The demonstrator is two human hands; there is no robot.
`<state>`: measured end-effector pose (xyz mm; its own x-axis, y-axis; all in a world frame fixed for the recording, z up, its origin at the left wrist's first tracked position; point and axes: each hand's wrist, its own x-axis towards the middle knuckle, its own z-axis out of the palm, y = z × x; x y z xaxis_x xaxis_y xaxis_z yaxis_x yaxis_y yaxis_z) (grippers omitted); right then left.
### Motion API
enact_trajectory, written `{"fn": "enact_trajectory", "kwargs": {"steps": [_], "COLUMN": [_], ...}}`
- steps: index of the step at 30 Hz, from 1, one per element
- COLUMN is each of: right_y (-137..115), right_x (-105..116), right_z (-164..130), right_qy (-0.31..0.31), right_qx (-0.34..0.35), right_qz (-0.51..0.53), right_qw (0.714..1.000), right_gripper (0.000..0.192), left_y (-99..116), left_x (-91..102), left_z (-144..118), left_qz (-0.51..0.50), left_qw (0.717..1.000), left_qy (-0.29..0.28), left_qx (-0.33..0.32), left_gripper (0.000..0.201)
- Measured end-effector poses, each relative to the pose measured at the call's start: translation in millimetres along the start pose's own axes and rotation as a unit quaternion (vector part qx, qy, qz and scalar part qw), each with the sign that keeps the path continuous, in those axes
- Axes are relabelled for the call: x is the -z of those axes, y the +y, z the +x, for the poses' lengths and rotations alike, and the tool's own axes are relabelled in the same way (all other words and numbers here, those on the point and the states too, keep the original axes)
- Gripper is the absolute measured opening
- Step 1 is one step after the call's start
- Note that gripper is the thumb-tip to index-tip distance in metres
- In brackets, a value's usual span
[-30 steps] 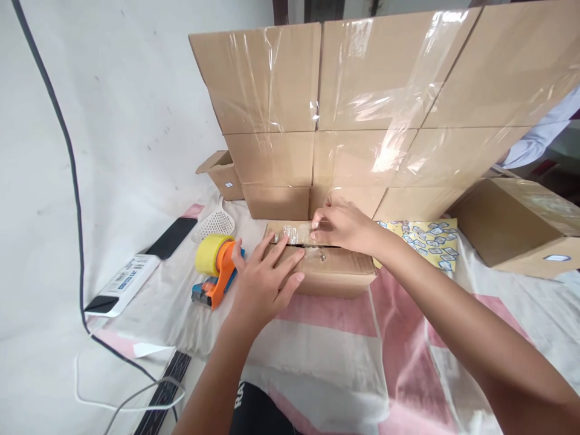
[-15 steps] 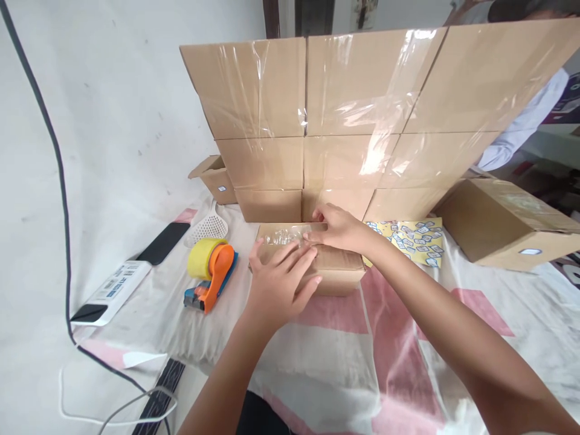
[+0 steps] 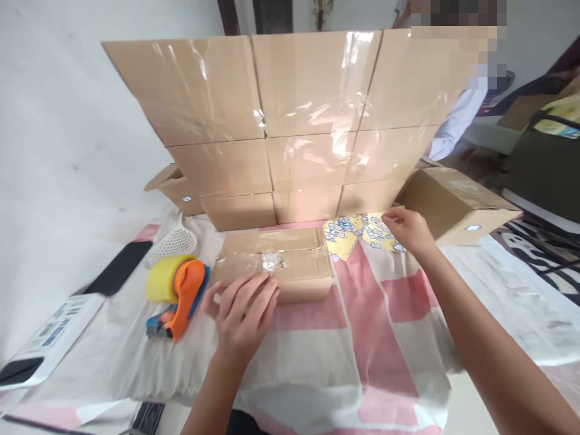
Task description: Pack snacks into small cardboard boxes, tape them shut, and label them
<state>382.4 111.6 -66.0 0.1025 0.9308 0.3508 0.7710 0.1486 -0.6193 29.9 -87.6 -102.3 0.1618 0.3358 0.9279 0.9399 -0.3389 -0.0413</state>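
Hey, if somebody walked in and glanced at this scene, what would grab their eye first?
Probably the wall of taped cardboard boxes stacked at the back, shiny with clear tape. In front of it lies a small sealed box on a pink and white cloth, with the left hand at its near edge and a yellow and orange tape dispenser to its left. The right hand reaches over to a yellow sticker sheet on the box's right.

Matt brown cardboard box [image 3: 276, 263] is wearing glossy, crinkled clear tape [image 3: 270, 261]; cloth cover [image 3: 344, 338] is looking soft, creased; tape dispenser [image 3: 179, 296] is showing shiny orange plastic.
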Motion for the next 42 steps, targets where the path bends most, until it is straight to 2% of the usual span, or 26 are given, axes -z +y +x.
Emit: {"fn": "enact_trajectory", "kwargs": {"steps": [2, 3, 5, 7, 9, 14, 20, 23, 26, 28, 30, 33, 37, 39, 42], "right_y": [37.6, 49.9, 63.4, 67.2, 66.7, 64.8, 61.6, 55.3, 40.6, 24.9, 5.9, -22.5, -44.5, -47.0, -45.9], "right_x": [13.6, 15.9, 12.5, 2.7, -7.7, -21.4, -26.9, -23.9, -18.6, -16.3, -15.6, -16.4, -21.5, -27.1, -37.2], "right_z": [-4.8, -8.2, -14.9, -20.7, -24.7, -28.2, -27.4, -26.8, -31.8, -39.4, -48.1, -56.9, -59.3, -61.2, -66.9], "right_qy": [-0.005, -0.022, -0.069, -0.111, -0.138, -0.182, -0.164, -0.137, -0.118, -0.142, -0.194, -0.256, -0.28, -0.271, -0.237], "right_qx": [0.015, 0.042, 0.109, 0.152, 0.162, 0.154, 0.124, 0.111, 0.108, 0.119, 0.152, 0.261, 0.401, 0.427, 0.441], "right_qz": [-0.028, -0.037, -0.06, -0.102, -0.15, -0.162, -0.119, -0.065, 0.051, 0.154, 0.205, 0.186, 0.142, 0.146, 0.148], "right_qw": [0.999, 0.998, 0.99, 0.977, 0.966, 0.958, 0.971, 0.982, 0.986, 0.97, 0.947, 0.912, 0.861, 0.85, 0.853], "right_gripper": [0.013, 0.016, 0.021, 0.026, 0.03, 0.03, 0.018, 0.016, 0.013, 0.019, 0.026, 0.018, 0.02, 0.022, 0.023], "left_y": [7.4, 11.0, 16.4, 18.5, 17.5, 13.7, 13.1, 10.8, 7.1, 4.7, 3.4, 3.9, 5.6, 5.5, 4.8], "left_x": [-1.9, -3.5, -7.0, -10.3, -12.8, -17.9, -20.6, -19.2, -17.2, -16.2, -15.6, -14.7, -14.6, -15.5, -17.2], "left_z": [-11.1, -15.7, -22.5, -26.1, -27.9, -30.6, -32.8, -33.5, -35.1, -36.8, -38.3, -38.7, -36.9, -36.2, -35.6], "left_qz": [-0.019, -0.051, -0.131, -0.187, -0.202, -0.194, -0.197, -0.195, -0.189, -0.187, -0.187, -0.186, -0.183, -0.174, -0.165], "left_qw": [0.999, 0.998, 0.984, 0.963, 0.953, 0.955, 0.957, 0.958, 0.961, 0.962, 0.963, 0.964, 0.964, 0.966, 0.969], "left_qy": [0.026, 0.015, -0.048, -0.113, -0.152, -0.175, -0.18, -0.178, -0.175, -0.173, -0.169, -0.166, -0.167, -0.161, -0.151], "left_qx": [-0.017, -0.042, -0.106, -0.156, -0.167, -0.138, -0.117, -0.109, -0.101, -0.098, -0.094, -0.088, -0.096, -0.1, -0.102], "left_gripper": [0.022, 0.022, 0.019, 0.018, 0.018, 0.023, 0.022, 0.021, 0.022, 0.023, 0.025, 0.025, 0.025, 0.025, 0.024]}}
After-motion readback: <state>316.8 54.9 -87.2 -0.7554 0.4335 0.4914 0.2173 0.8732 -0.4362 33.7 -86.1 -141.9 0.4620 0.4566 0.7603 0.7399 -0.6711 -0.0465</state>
